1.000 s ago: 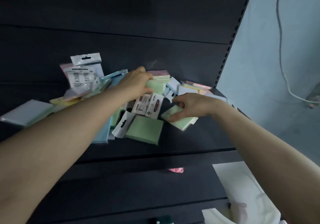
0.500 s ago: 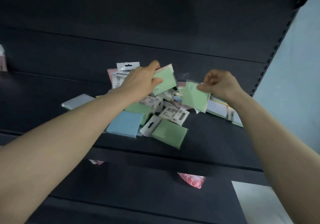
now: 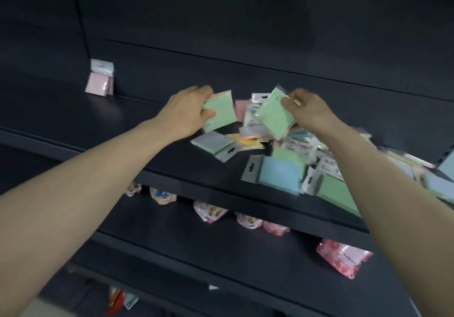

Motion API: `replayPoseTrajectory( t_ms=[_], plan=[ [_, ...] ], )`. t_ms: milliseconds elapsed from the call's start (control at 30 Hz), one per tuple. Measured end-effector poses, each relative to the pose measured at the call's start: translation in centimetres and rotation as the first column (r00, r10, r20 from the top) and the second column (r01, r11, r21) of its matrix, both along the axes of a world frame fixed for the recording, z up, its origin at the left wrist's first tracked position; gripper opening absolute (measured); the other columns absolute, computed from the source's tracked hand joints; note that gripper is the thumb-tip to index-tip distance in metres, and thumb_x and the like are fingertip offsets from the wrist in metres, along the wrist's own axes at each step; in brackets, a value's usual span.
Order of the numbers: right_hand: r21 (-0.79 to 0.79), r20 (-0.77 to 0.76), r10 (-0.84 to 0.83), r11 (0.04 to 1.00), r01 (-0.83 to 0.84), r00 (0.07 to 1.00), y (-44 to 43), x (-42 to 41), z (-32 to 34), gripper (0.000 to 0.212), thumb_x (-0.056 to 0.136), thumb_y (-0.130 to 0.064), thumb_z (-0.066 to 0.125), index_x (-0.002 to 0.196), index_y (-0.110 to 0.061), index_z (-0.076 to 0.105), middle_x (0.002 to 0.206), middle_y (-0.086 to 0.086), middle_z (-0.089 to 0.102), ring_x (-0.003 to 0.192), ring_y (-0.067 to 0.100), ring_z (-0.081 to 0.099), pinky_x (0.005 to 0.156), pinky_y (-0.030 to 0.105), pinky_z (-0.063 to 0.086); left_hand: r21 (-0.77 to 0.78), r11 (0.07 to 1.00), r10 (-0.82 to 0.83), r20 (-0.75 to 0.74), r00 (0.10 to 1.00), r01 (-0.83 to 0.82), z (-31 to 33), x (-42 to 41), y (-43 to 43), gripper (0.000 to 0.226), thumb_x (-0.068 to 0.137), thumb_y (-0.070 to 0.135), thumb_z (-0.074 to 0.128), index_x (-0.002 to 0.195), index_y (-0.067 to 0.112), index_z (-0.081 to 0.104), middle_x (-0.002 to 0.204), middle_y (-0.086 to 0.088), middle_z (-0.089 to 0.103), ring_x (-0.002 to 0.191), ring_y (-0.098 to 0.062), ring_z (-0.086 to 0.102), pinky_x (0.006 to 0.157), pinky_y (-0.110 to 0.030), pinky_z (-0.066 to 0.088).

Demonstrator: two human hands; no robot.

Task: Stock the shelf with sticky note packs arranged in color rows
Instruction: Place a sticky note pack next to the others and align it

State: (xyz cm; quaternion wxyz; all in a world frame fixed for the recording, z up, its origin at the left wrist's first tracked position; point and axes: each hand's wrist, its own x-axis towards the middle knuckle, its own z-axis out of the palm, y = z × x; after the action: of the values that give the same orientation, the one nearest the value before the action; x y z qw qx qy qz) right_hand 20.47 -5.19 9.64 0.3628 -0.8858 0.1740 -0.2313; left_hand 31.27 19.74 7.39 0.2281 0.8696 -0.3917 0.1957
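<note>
Count: 2 hands, left hand (image 3: 184, 113) and right hand (image 3: 309, 111). 2 green packs held: left green pack (image 3: 219, 114), right green pack (image 3: 274, 118). Pink packs (image 3: 99, 82) standing back-left: looks like 2. Loose pile (image 3: 302, 145) on the shelf (image 3: 137, 118): blurred, can't count; 1 blue pack (image 3: 280, 173) clear. Pink pouches (image 3: 208, 213) on the lower shelf (image 3: 172, 233): 6.

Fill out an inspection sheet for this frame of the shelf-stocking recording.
Surface: dark shelf, carrying the packs.
Job's things: left green pack and right green pack in hand; mixed pile unsorted at right; pink packs upright at back left.
Clutter: nothing seen beyond the pile.
Grippers: left hand grips the left green pack; right hand pinches the right green pack.
Cables: nothing seen.
Surroundings: dark back panel; pink patterned packets on lower shelf.
</note>
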Motion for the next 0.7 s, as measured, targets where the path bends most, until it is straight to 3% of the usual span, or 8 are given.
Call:
replayPoseTrajectory(
  t_ms=[133,233,367,533,633,700],
  plan=[
    [0.086,0.029,0.03,0.996,-0.033,0.999,6.5,4.5,0.4,0.02,0.097,-0.033,0.054,0.101,-0.014,0.051,0.105,0.008,0.062,0.072,0.022,0.066,0.051,0.034,0.059,-0.012,0.998,0.065,-0.045,0.997,-0.065,-0.1,2.7,7.2,0.026,0.094,0.027,0.055,0.108,0.014,0.038,0.087,-0.005,0.058,0.072,-0.028,0.055,0.064,-0.034,0.04],
    [0.22,0.059,0.043,0.974,-0.055,0.997,10.9,7.8,0.2,0.02,0.093,-0.021,0.062,0.104,-0.01,0.049,0.112,0.012,0.061,0.069,0.025,0.071,0.061,0.041,0.061,-0.03,0.996,0.086,-0.063,0.994,-0.088,-0.2,5.1,12.3,0.028,0.091,0.027,0.059,0.11,0.015,0.042,0.098,-0.009,0.065,0.079,-0.033,0.062,0.071,-0.04,0.049],
    [0.327,0.058,0.075,0.941,-0.09,0.996,15.5,12.2,-0.2,0.035,0.08,0.004,0.07,0.107,-0.005,0.05,0.113,0.013,0.061,0.085,0.023,0.07,0.061,0.027,0.06,-0.057,0.992,0.11,-0.074,0.991,-0.114,-0.4,8.3,17.4,0.029,0.09,0.021,0.063,0.116,0.015,0.052,0.105,-0.008,0.064,0.093,-0.028,0.057,0.069,-0.032,0.038],
    [0.182,0.071,0.048,0.981,-0.061,0.996,18.1,17.1,-0.5,0.022,0.068,-0.007,0.081,0.077,-0.017,0.064,0.089,0.004,0.072,0.082,0.017,0.071,0.07,0.031,0.06,-0.111,0.982,0.143,-0.115,0.983,-0.156,-0.7,13.1,20.1,0.033,0.084,0.022,0.068,0.115,0.016,0.059,0.109,-0.005,0.063,0.093,-0.018,0.052,0.072,-0.029,0.038],
    [0.077,0.065,0.072,0.994,-0.077,0.995,18.9,20.5,-0.5,0.011,0.075,-0.018,0.077,0.076,-0.023,0.067,0.087,-0.001,0.071,0.084,0.016,0.069,0.064,0.029,0.055,-0.109,0.975,0.181,-0.116,0.977,-0.193,-0.5,16.1,20.7,0.032,0.081,0.026,0.071,0.109,0.014,0.062,0.106,-0.007,0.063,0.096,-0.023,0.054,0.076,-0.033,0.042],
    [0.001,0.013,0.146,0.989,-0.147,0.989,19.4,22.8,-0.3,0.004,0.084,-0.026,0.069,0.087,-0.024,0.066,0.093,-0.003,0.069,0.087,0.016,0.066,0.064,0.03,0.053,-0.138,0.969,0.185,-0.135,0.973,-0.204,-0.4,17.9,21.2,0.033,0.079,0.026,0.073,0.108,0.015,0.063,0.105,-0.006,0.065,0.099,-0.025,0.057,0.082,-0.037,0.047]
  ],
)
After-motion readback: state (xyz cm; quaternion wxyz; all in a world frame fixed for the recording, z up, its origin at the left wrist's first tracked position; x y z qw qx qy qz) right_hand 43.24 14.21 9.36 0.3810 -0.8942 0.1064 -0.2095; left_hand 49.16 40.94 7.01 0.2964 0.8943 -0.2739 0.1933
